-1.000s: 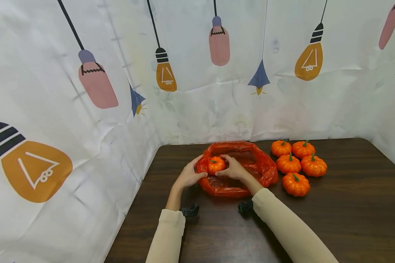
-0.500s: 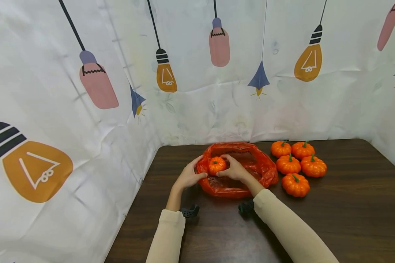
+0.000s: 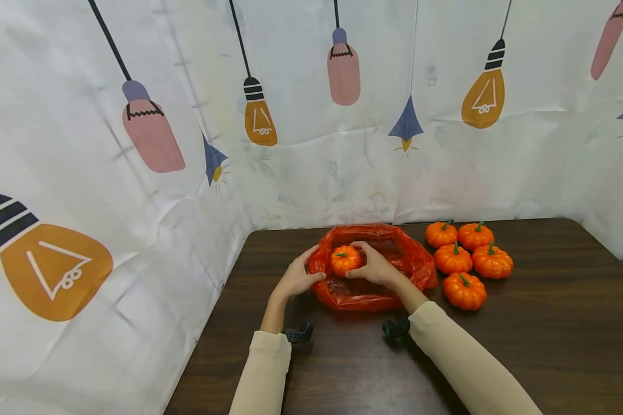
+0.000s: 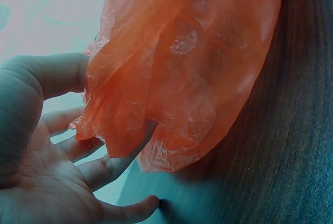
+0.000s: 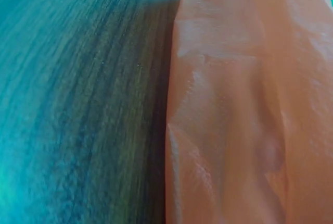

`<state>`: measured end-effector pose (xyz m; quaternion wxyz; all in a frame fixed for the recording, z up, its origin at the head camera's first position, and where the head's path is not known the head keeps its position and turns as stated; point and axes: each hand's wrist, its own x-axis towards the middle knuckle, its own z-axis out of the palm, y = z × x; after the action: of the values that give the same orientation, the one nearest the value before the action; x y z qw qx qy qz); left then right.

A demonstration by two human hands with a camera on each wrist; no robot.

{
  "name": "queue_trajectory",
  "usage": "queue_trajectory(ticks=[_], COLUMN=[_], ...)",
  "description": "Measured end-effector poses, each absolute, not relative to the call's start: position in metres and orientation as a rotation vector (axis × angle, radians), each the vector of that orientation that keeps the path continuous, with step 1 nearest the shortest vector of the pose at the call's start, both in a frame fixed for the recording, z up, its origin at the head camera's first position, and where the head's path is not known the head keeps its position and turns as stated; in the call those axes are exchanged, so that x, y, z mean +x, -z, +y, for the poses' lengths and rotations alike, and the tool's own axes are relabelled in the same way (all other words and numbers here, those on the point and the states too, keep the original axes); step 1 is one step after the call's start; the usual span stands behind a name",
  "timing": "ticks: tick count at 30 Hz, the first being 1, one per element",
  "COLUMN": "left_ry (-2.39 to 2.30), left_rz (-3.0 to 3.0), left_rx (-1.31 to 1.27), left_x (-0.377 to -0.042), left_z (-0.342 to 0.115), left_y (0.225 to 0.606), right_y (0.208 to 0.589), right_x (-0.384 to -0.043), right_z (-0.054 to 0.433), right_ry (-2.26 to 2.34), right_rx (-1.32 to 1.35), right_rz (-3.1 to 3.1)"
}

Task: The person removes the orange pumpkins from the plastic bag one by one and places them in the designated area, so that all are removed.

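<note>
A red plastic bag (image 3: 363,302) lies open-mouthed on the dark wooden table. Inside its left part sits a small orange pumpkin (image 3: 345,260) with a green stem. My right hand (image 3: 376,266) reaches over the bag's front rim and grips the pumpkin from its right side. At the bag's left edge, my left hand (image 3: 297,278) holds the rim. The left wrist view shows the thin plastic (image 4: 171,67) between the thumb and the spread fingers (image 4: 99,174). In the right wrist view the bag's wall (image 5: 223,104) hides most of my right hand.
Several more orange pumpkins stand in a cluster right of the bag, the nearest pumpkin (image 3: 464,291) toward me. The brown table (image 3: 560,323) runs on to the right. A white patterned cloth (image 3: 311,173) hangs behind and at the left.
My right hand and the pumpkin have shifted slightly right inside the bag, away from my left hand. The left hand stays at the bag's edge.
</note>
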<state>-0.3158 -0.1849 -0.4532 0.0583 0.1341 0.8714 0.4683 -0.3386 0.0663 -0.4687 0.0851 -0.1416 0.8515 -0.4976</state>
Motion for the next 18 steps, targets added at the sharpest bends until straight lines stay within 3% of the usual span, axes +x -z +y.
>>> queue_trajectory(ticks=[18], left_ry=[-1.472], left_rz=[2.612], left_rx=[0.394], left_x=[-0.316], left_z=[-0.185], left_y=[0.455], right_y=[0.447], right_x=[-0.316], right_z=[0.085], right_ry=[1.591], right_rx=[-0.464], right_rz=[2.494])
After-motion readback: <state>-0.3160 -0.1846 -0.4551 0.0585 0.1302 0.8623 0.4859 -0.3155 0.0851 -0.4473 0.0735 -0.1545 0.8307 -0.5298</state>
